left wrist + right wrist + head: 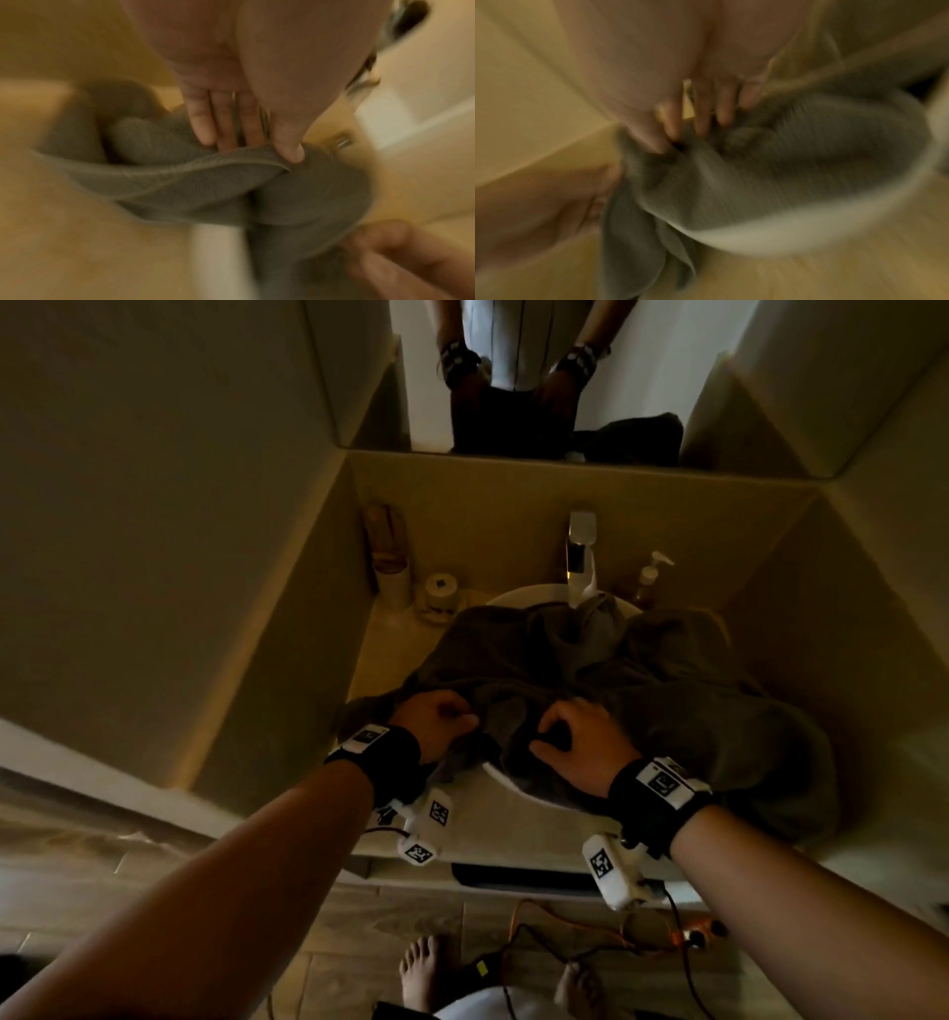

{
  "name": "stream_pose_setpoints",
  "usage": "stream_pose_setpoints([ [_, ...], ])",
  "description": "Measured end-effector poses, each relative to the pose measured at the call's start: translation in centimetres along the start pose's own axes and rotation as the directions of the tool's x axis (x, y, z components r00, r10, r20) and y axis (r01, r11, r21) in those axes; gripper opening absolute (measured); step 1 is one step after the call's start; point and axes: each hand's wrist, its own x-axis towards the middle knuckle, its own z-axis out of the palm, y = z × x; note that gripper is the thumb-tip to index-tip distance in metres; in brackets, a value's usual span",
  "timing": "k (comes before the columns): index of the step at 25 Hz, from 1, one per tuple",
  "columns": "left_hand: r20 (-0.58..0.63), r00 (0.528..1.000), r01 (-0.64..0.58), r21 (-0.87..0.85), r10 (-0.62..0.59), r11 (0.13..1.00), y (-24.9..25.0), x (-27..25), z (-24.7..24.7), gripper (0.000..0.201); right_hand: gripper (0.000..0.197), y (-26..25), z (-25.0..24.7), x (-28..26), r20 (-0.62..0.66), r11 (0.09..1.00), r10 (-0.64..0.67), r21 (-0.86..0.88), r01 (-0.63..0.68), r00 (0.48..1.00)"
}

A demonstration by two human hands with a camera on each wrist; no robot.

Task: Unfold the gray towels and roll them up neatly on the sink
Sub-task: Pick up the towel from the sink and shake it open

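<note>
A gray towel [518, 670] lies crumpled across the white sink basin [518, 806], reaching from the faucet to the near rim. More gray towel cloth [729, 711] is heaped on the counter to the right and hangs over its front edge. My left hand [436, 721] grips the towel's near edge at the left of the basin; the left wrist view shows the fingers [205, 125] and thumb pinching the towel's hem [195, 176]. My right hand [575, 737] grips bunched towel [770, 168] beside it, a little to the right. Both wrist views are blurred.
A chrome faucet [581, 557] rises behind the basin, with a pump bottle [649, 580] to its right. A toilet paper roll [440, 595] and a tall bottle [387, 546] stand at the back left. Walls close in on both sides. Cables [590, 942] trail on the floor near my bare feet.
</note>
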Motion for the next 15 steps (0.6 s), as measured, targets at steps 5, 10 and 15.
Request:
stream_pose_setpoints([
  [5,0.042,0.964,-0.226,-0.397,0.264,0.89,6.8,-1.4,-2.7,0.006,0.061,-4.7,-2.4,-1.1,-0.056,0.994,-0.1,0.048,0.102,0.993],
  [10,0.129,0.88,-0.334,-0.517,0.458,0.788,10.7,-2.2,-3.7,0.012,0.022,-6.6,-5.7,-2.4,-0.068,0.922,0.055,0.387,-0.024,0.996],
  [15,0.06,0.861,-0.443,-0.398,0.505,0.803,9.4,-3.6,-3.7,0.021,0.027,-6.5,-8.1,-3.9,-0.234,0.566,0.29,0.824,0.031,0.928],
])
